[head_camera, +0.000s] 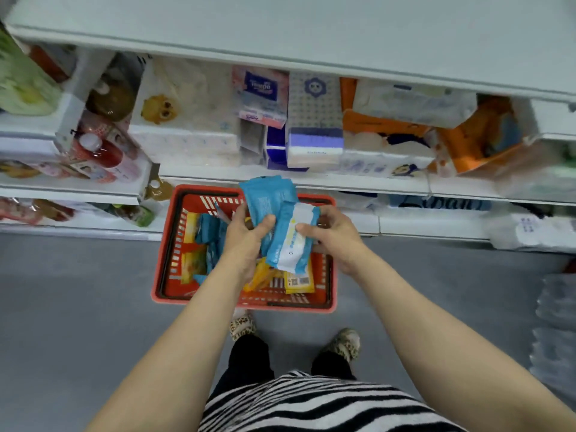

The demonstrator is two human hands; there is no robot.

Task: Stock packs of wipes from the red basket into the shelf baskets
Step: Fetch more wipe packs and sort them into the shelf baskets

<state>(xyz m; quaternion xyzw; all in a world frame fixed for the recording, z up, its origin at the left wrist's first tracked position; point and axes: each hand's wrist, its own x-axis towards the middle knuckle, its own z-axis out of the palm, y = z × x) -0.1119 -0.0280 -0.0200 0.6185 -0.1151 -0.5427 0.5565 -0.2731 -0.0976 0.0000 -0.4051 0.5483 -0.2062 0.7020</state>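
Gripping blue wipe packs [282, 226] above the red basket [174, 244], left hand [249, 241] and right hand [335, 236] needed firm holds so none slipped during the lift.

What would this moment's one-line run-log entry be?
stage: packs lifted, not shelved | left hand: grips blue wipes pack | right hand: grips blue-and-white wipes pack | red basket: on floor, packs inside

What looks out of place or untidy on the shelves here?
On the right of the shelf, an orange pack lies tilted, and the white pack on top of it leans too, unlike the squarely stacked tissue packs further left. The print is too blurred to read. Nothing looks spilled.
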